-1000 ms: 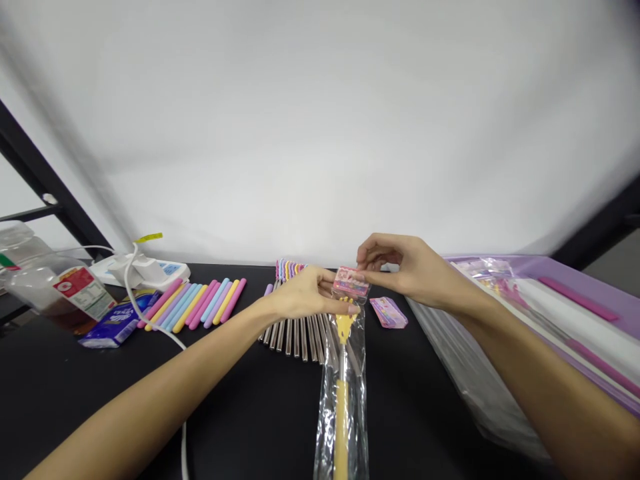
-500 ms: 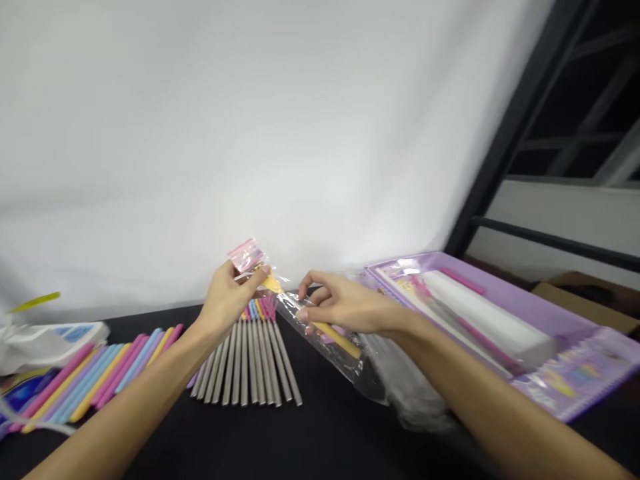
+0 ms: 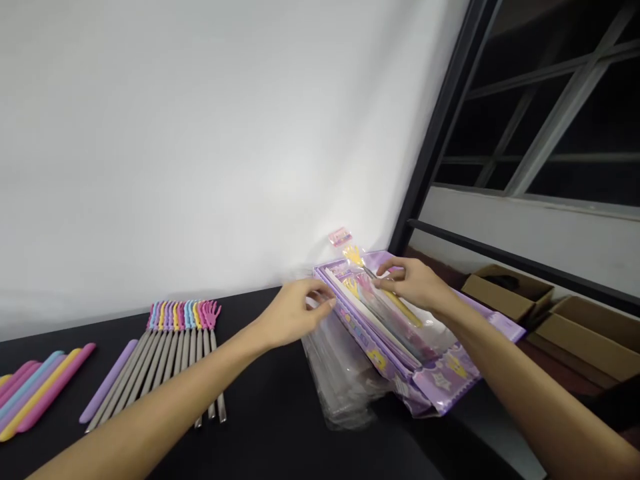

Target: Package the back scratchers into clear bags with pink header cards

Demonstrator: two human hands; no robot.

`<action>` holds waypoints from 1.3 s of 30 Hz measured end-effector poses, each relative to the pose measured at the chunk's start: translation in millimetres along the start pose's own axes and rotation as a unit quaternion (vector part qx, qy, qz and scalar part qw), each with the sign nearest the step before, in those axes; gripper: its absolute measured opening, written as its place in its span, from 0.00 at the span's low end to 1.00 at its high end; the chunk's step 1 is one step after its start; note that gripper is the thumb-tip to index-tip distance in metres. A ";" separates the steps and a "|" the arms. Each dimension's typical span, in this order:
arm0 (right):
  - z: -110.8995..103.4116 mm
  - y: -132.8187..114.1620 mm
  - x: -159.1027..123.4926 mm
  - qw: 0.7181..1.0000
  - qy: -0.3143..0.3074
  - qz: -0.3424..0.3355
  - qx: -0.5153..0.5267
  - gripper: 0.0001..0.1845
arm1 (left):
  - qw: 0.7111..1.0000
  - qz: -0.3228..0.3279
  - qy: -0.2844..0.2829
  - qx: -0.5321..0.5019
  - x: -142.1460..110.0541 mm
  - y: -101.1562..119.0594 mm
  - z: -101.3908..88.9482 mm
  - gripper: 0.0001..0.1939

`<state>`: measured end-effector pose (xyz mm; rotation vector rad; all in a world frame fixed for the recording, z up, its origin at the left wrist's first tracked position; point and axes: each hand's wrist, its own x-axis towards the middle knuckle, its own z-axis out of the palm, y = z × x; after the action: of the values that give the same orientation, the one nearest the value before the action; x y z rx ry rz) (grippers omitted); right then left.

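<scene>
My right hand (image 3: 411, 283) is closed on a bagged yellow hand-shaped stick (image 3: 380, 287) with a pink header card (image 3: 341, 236), holding it over the purple display box (image 3: 450, 370). My left hand (image 3: 295, 311) reaches to the box's near corner, fingers curled and pinched at its edge beside a pile of clear plastic bags (image 3: 340, 367). Whether the left fingers hold anything I cannot make out.
A row of grey sticks with coloured hand-shaped tips (image 3: 175, 347) lies on the black table (image 3: 260, 433). Coloured silicone sleeves (image 3: 35, 390) lie at the far left. Cardboard boxes (image 3: 505, 293) sit beyond the table's right edge, under a dark window frame.
My view swung right. The right hand carried the bagged yellow stick from the table's middle to above the purple box. The left hand let go of the pink header and moved to the box's corner.
</scene>
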<state>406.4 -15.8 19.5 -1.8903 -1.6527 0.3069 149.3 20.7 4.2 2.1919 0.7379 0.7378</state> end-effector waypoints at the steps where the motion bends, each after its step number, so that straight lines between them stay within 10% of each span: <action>1: 2.9 10.1 -1.6 1.000 -0.020 0.013 -0.016 0.15 | 1.000 0.013 -0.003 0.022 3.4 2.1 5.8 0.11; 7: 10.2 27.7 -14.3 0.988 -0.106 -0.005 -0.115 0.18 | 0.994 0.067 -0.033 0.082 15.0 9.3 22.8 0.11; 13: -0.2 -5.4 -10.3 0.981 -0.110 -0.094 -0.132 0.16 | 0.991 0.082 -0.052 0.093 8.2 5.7 14.2 0.10; 29: 77.4 -205.3 -10.4 0.942 -0.257 -0.215 0.033 0.13 | 0.952 -0.106 -0.054 0.281 -118.4 -7.2 -157.7 0.12; 39: 155.3 -255.4 -6.8 0.928 -0.280 -0.237 -0.063 0.08 | 0.883 -0.292 -0.081 0.357 -171.5 -40.6 -207.8 0.11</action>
<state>112.2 32.7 41.6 -1.4892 -2.4973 0.5838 -119.6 17.2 48.4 2.3825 1.6790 -0.0610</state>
